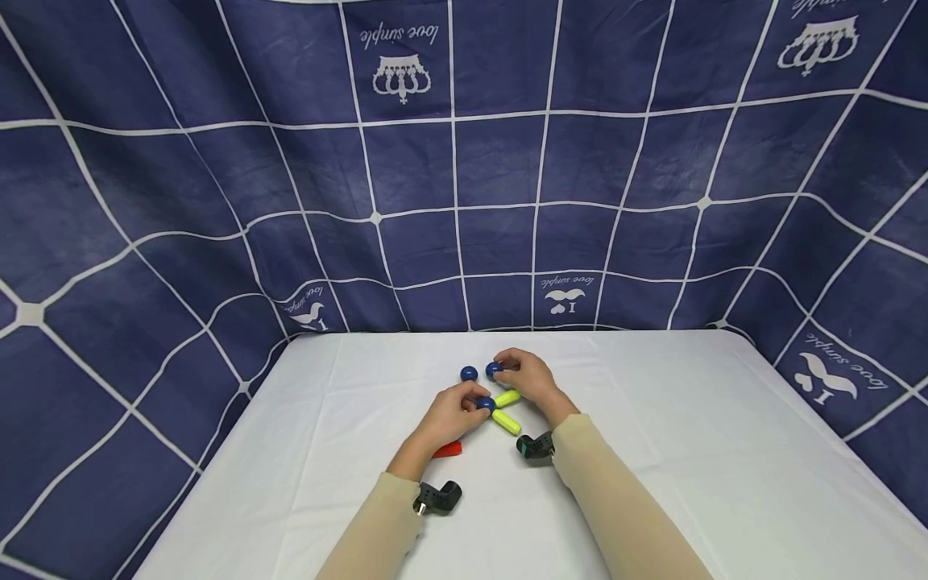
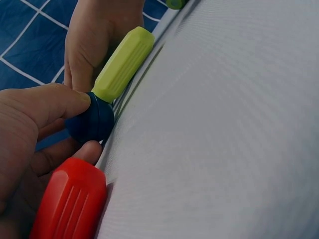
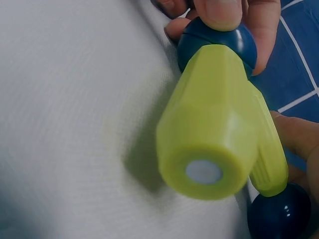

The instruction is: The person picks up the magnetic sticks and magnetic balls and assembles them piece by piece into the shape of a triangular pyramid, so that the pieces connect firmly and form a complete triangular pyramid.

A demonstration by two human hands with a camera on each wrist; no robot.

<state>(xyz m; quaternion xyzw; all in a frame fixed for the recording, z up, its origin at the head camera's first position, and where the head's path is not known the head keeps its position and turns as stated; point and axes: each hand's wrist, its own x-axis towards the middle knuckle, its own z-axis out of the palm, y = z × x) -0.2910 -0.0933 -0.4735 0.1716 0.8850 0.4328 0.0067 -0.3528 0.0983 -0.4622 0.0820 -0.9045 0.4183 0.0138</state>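
My left hand point(image 1: 451, 415) pinches a blue ball point(image 1: 486, 404) between thumb and fingers, low over the white table. Two yellow-green rods point(image 1: 507, 422) reach rightward from that ball, and one shows a pale disc in its end in the right wrist view. A little farther back, my right hand point(image 1: 531, 377) pinches another blue ball point(image 1: 495, 370). In the right wrist view this ball point(image 3: 280, 214) appears at the tip of the second rod point(image 3: 269, 149); whether they touch I cannot tell. A third blue ball point(image 1: 469, 374) sits just left of my right fingers.
A red rod point(image 1: 447, 449) lies on the white tabletop point(image 1: 348, 451) beside my left wrist, partly hidden by it. Each wrist carries a small black camera point(image 1: 535, 445). Behind the table hangs a dark blue curtain point(image 1: 500, 161) with white lines.
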